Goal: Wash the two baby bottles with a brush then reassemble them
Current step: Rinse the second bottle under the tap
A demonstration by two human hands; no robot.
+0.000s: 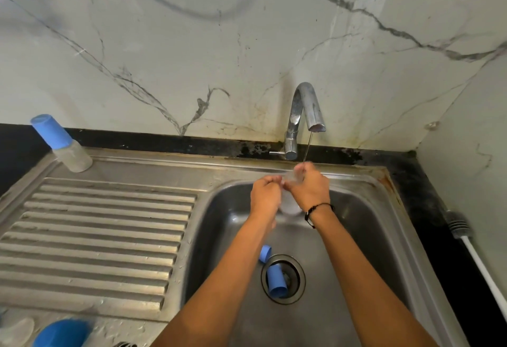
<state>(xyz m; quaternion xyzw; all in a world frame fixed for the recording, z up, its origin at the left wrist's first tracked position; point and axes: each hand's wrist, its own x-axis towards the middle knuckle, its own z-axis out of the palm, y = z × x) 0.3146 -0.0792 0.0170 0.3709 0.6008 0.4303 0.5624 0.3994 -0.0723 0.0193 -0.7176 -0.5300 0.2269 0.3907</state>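
Nearest, at the bottom left edge: a round blue plastic piece [61, 333], blurred, beside a clear soft-looking part [16, 331] on the wet steel rim. Further in, two bare forearms reaching over a stainless steel sink [384, 237] with a smooth, rounded basin. Down in the basin: a blue cylindrical cap [276, 282] lying on its side across the round metal drain [297, 278], and a smaller blue ring [265, 253] just beside the drain's far left edge. Over the far part of the basin, left hand [265, 196] and right hand [311, 189] close together, both curled round a clear bottle [291, 204], blurred, under a thin stream from the curved chrome tap [304, 116]. Black cord bracelet [318, 211] on the right wrist. Left: ribbed steel drainboard [96, 237], with a second bottle [61, 142], frosted body and blue cap, upright at its far left corner. Right: grey-bristled brush [458, 224] with a white handle lying on the black desk [428, 209]. Behind: veined marble-patterned wall [192, 58].
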